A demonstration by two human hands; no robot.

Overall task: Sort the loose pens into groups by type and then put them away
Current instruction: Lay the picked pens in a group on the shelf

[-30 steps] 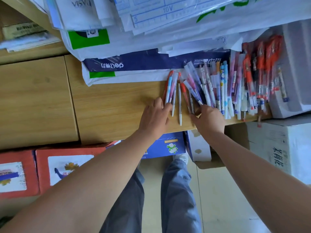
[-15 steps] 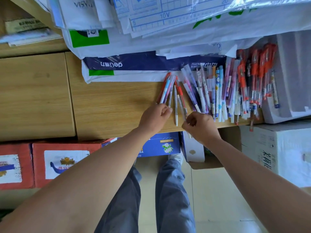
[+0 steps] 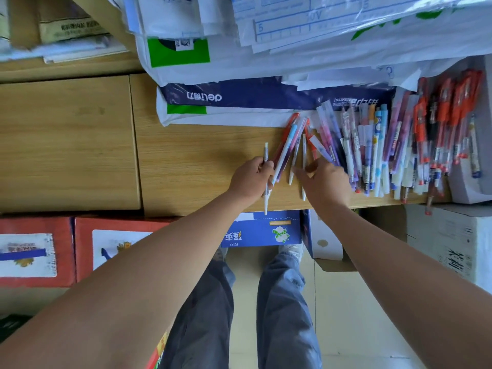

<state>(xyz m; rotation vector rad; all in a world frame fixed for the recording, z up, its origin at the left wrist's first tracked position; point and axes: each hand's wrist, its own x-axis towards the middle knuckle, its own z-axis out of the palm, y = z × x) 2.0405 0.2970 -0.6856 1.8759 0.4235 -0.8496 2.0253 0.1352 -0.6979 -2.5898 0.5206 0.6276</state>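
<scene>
A long row of loose pens (image 3: 372, 153) lies on the wooden desk (image 3: 202, 161), from a small fanned cluster (image 3: 290, 145) in the middle to orange-red pens (image 3: 450, 115) at the far right. My left hand (image 3: 250, 179) grips a white pen (image 3: 265, 179) upright, its tip pointing past the desk's front edge. My right hand (image 3: 324, 182) lies over the pens just right of the cluster, fingers spread and touching them; blur hides whether it pinches one.
A blue-and-white Deli paper pack (image 3: 239, 102) and stacked plastic-wrapped sheets (image 3: 292, 35) fill the back of the desk. A white foam box (image 3: 474, 182) sits at the right edge. Red cartons (image 3: 37, 249), a blue box (image 3: 263, 230) and a white carton (image 3: 452, 235) stand below on the floor.
My left hand has picked up a white pen and holds it left of the cluster. My right hand has opened and moved right onto the pens.
</scene>
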